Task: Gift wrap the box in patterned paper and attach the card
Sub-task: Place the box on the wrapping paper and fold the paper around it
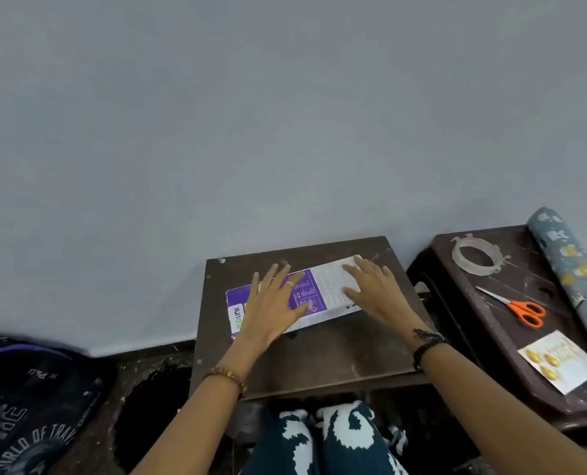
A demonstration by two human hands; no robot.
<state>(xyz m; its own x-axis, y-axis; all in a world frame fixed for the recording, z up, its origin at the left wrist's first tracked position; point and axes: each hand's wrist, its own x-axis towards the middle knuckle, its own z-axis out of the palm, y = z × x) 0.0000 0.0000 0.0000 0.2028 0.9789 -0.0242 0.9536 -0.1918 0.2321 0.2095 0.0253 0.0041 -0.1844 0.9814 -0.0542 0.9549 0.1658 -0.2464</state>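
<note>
A long flat box, purple and white with printed text, lies across the far part of a small dark table. My left hand rests flat on the box's purple left half with its fingers spread. My right hand lies flat on the white right end, fingers straight. A roll of blue patterned paper lies on a second dark table at the right. A white card with gold shapes lies on that table's near part.
A roll of clear tape and orange-handled scissors lie on the right table between the paper roll and me. A grey wall stands right behind both tables. A dark backpack sits on the floor at the left. My knees are under the table's near edge.
</note>
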